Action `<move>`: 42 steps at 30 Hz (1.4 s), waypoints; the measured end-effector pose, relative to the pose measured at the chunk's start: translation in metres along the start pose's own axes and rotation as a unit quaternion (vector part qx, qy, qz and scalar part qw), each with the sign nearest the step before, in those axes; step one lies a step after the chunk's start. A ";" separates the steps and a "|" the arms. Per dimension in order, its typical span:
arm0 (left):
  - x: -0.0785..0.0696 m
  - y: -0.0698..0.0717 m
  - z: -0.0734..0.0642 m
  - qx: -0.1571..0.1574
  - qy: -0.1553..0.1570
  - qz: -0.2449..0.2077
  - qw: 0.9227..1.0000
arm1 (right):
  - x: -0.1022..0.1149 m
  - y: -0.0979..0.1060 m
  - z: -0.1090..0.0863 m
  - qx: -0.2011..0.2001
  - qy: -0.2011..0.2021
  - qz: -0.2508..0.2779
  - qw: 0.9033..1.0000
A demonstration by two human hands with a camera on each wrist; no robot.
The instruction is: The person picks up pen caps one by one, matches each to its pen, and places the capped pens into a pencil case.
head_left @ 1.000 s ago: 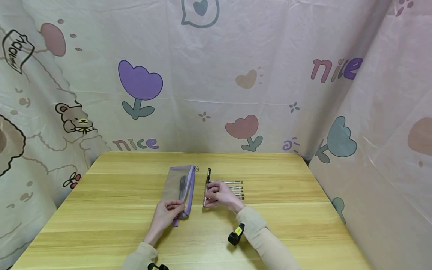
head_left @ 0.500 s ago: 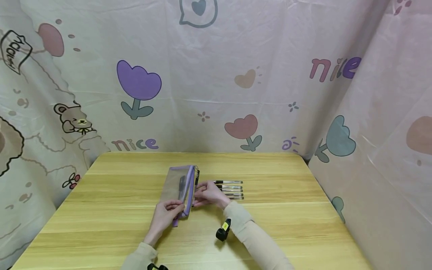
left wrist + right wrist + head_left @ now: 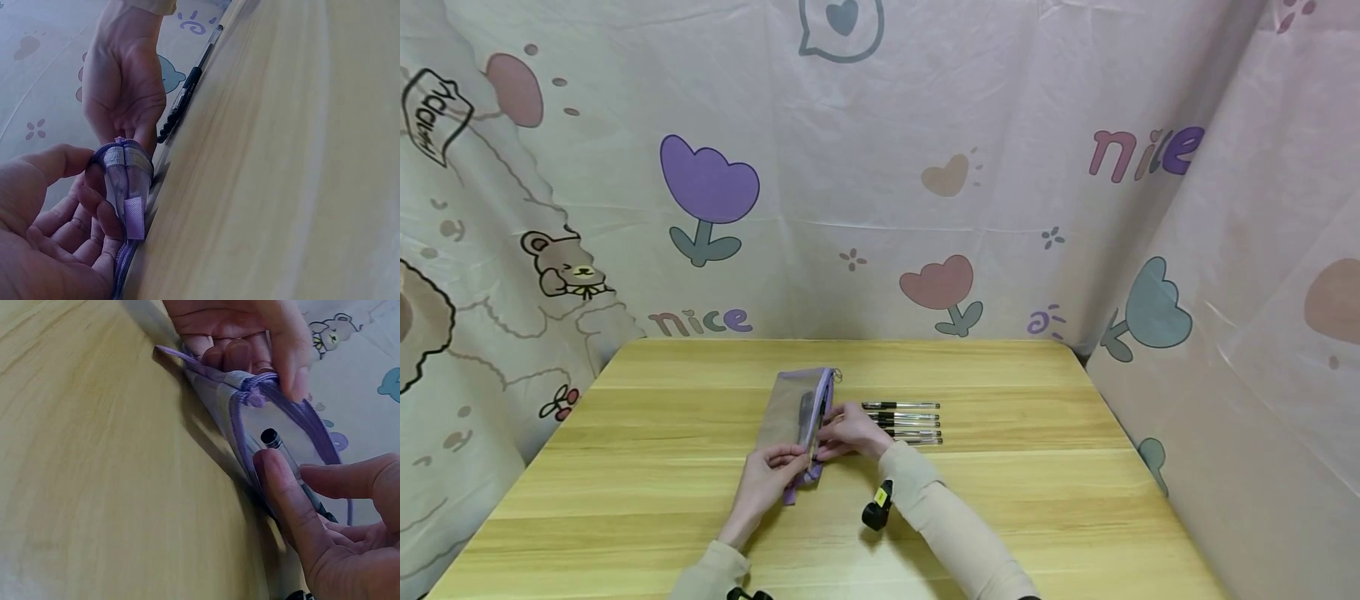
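Observation:
A mesh zip pencil pouch point(image 3: 782, 410) with purple edging lies on the table, a dark object showing through its side. My left hand point(image 3: 767, 477) pinches the near end of its zipper edge between thumb and fingers. In the right wrist view the zipper edges point(image 3: 322, 440) are spread apart. A pen point(image 3: 272, 439) with a dark tip sits lengthwise in that opening, held between the thumb and fingers of my right hand point(image 3: 350, 519). Part of the pen is hidden behind the fingers and the pouch wall. In the left wrist view a purple tab point(image 3: 134, 219) hangs at the pouch's end.
Several black-and-clear pens point(image 3: 910, 416) lie in a row just right of my right hand, pointing sideways. The wooden table point(image 3: 1037, 500) meets a printed cloth backdrop point(image 3: 842, 275) behind and at both sides. A small ring point(image 3: 838, 375) hangs at the pouch's far corner.
My right hand has moved left from beside the pens, bringing its pen from upright beside the pouch into the pouch's opening. The left hand keeps its hold on the zipper edge.

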State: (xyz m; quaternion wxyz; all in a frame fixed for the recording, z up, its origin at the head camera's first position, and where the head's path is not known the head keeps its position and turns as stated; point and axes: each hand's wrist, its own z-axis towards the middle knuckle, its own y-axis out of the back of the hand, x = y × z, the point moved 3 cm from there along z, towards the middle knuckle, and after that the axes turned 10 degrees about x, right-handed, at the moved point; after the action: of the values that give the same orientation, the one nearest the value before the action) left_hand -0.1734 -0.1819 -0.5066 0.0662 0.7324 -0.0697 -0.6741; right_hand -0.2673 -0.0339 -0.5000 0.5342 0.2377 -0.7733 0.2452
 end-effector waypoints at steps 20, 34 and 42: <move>-0.001 0.001 -0.002 0.006 0.017 -0.022 1.000 | 0.003 -0.007 0.005 0.009 0.002 -0.048 0.999; 0.000 0.003 0.000 -0.003 0.008 -0.022 1.000 | -0.005 -0.005 -0.009 0.038 0.054 -0.051 0.997; -0.001 0.002 0.001 0.001 0.007 -0.022 1.000 | -0.005 0.008 -0.034 0.030 0.109 -0.106 0.988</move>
State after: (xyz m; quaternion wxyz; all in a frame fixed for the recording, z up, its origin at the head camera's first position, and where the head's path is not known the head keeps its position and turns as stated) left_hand -0.1745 -0.1836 -0.5058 0.0510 0.7383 -0.0536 -0.6704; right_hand -0.2463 -0.0054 -0.4953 0.6310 0.3058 -0.6731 0.2351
